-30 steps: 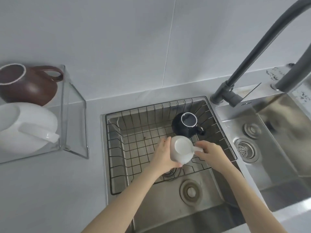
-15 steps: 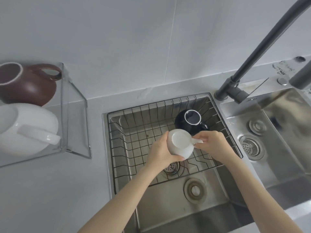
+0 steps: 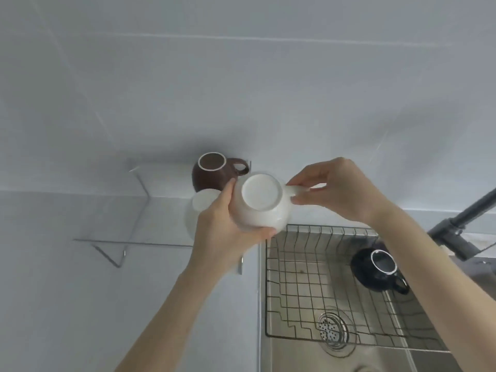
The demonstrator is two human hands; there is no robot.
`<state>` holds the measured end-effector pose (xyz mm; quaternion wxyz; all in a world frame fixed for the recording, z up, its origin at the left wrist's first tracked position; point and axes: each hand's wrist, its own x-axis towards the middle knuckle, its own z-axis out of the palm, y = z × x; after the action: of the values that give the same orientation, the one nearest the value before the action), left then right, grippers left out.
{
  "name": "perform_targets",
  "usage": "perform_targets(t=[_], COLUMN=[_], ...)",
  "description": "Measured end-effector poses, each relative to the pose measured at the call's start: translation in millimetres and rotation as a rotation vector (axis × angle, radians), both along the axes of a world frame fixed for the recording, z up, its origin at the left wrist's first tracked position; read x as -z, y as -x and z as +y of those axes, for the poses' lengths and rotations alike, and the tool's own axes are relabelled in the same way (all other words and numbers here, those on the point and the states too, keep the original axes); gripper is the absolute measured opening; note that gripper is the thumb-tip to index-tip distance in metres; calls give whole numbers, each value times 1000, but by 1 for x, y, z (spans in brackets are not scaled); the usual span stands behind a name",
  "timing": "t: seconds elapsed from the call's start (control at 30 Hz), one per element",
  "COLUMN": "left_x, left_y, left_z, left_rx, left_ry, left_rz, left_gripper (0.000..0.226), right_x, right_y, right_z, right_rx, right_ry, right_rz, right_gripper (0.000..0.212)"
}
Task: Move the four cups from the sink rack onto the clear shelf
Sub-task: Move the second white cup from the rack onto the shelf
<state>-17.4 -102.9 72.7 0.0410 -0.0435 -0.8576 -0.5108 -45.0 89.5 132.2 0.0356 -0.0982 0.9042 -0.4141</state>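
Note:
I hold a white cup [image 3: 261, 202] upside down in the air, above the right end of the clear shelf [image 3: 128, 218]. My left hand [image 3: 228, 232] cups its body from below and my right hand [image 3: 338, 191] pinches its handle. On the shelf a brown cup [image 3: 212, 170] stands upside down at the back, and another white cup [image 3: 200, 208] shows partly behind my left hand. A dark blue cup [image 3: 378, 267] sits upside down in the wire sink rack [image 3: 308, 285] at its right side.
The grey faucet [image 3: 461, 226] rises at the right edge. A drain strainer [image 3: 332, 328] lies under the rack in the steel sink. The grey counter [image 3: 53, 304] runs left of the sink, and the tiled wall stands behind.
Both hands have lifted the white cup out of the rack and carried it left toward the shelf. My view has swung left and up.

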Motion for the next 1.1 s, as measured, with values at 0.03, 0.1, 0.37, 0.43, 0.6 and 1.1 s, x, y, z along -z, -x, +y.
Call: perform_targets(t=[0.03, 0.1, 0.37, 0.43, 0.6, 1.1], left_x=[-5, -11, 1, 7, 30, 56], left_y=[1, 5, 32, 43, 79, 131], left_z=[-15, -48, -151, -168, -204, -218], left_rx=[-31, -87, -281, -292, -267, -323], left_ry=[-13, -36, -63, -61, -32, 73], left_rz=[6, 19, -6, -4, 0, 23], left_gripper=[94, 81, 101, 95, 82, 78], right_x=[-7, -17, -10, 0, 31, 59], right_y=[8, 24, 82, 97, 138, 191], right_z=[-17, -54, -172, -193, -232, -262], right_rx=[-36, -99, -234, -239, -220, -176], right_ry=[-5, -20, -30, -33, -67, -125], right_rz=[10, 19, -51, -81, -100, -139], right_gripper=[18, 19, 19, 18, 18, 25])
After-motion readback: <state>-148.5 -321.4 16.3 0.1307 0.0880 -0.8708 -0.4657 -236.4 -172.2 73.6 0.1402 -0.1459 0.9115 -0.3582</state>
